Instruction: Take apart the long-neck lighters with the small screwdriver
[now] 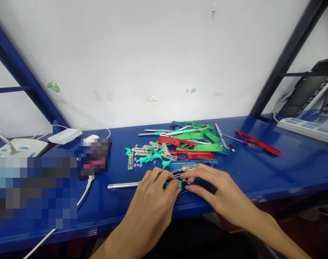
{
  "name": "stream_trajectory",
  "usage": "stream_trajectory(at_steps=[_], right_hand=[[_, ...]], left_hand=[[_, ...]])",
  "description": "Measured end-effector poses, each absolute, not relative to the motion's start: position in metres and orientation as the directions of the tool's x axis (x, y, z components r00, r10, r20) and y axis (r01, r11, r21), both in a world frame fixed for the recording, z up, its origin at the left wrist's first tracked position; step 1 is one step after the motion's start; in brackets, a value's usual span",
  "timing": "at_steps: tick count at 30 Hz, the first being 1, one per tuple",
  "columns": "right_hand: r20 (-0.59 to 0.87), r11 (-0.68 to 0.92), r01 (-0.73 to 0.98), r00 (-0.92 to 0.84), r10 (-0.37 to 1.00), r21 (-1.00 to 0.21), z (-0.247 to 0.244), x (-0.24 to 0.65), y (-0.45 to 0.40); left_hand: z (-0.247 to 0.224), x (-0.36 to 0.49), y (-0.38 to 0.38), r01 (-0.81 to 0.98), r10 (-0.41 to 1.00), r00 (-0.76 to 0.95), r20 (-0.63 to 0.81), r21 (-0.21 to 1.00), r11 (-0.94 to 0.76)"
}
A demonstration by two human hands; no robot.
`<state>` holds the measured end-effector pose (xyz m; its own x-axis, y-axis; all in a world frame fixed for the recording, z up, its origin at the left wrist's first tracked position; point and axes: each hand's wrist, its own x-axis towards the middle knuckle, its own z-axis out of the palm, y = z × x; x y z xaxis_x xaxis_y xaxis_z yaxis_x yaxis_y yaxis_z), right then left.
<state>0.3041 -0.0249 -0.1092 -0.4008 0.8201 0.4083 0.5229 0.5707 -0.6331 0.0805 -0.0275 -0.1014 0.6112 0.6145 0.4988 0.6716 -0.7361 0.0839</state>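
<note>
My left hand (155, 198) is closed round the green-collared end of a silver metal tube (123, 185), which points left near the table's front edge. Against it, my right hand (209, 185) pinches a small black piece (184, 183) with thin white wires. Just behind my hands lies a blue plastic half shell (177, 165) with a clear part on it. Farther back are red half shells (193, 155), green half shells (207, 147) and several silver tubes. Left of these lie clear rectangular parts (130, 162) and teal triggers (144, 159).
The blue table (260, 172) meets a white wall. At the right lie a red shell (260, 143) and a metal tube (220, 133) with wires. Left stand a power strip (23, 147), a white cable (84, 194) and a blurred dark object (95, 158).
</note>
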Motion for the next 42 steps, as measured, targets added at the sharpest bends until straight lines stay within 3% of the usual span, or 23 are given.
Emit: stream_trajectory(at_steps=[4,10,19,26,35,42], right_hand=[[0.413,0.564,0.498,-0.387,0.824,-0.659,-0.108,0.304,-0.025],[0.428,0.562,0.488,-0.366,0.826,-0.668,-0.109,0.304,-0.024],[0.430,0.553,0.460,-0.351,0.832,-0.694,-0.108,0.302,-0.025],[0.425,0.546,0.467,-0.345,0.837,-0.696,-0.109,0.303,-0.024],[0.416,0.532,0.482,-0.334,0.846,-0.696,-0.109,0.303,-0.025],[0.401,0.528,0.489,-0.346,0.848,-0.694,-0.106,0.303,-0.024]], left_hand=[[-0.106,0.080,-0.027,0.652,0.598,0.600,0.531,0.108,-0.751],[-0.115,0.075,-0.030,0.608,0.504,0.640,0.580,0.020,-0.794],[-0.111,0.078,-0.024,0.510,0.596,0.450,0.665,0.357,-0.783],[-0.113,0.079,-0.024,0.634,0.617,0.381,0.688,0.291,-0.717],[-0.113,0.077,-0.024,0.752,0.716,0.354,0.601,0.273,-0.601],[-0.107,0.076,-0.026,0.770,0.823,0.313,0.474,0.381,-0.512]])
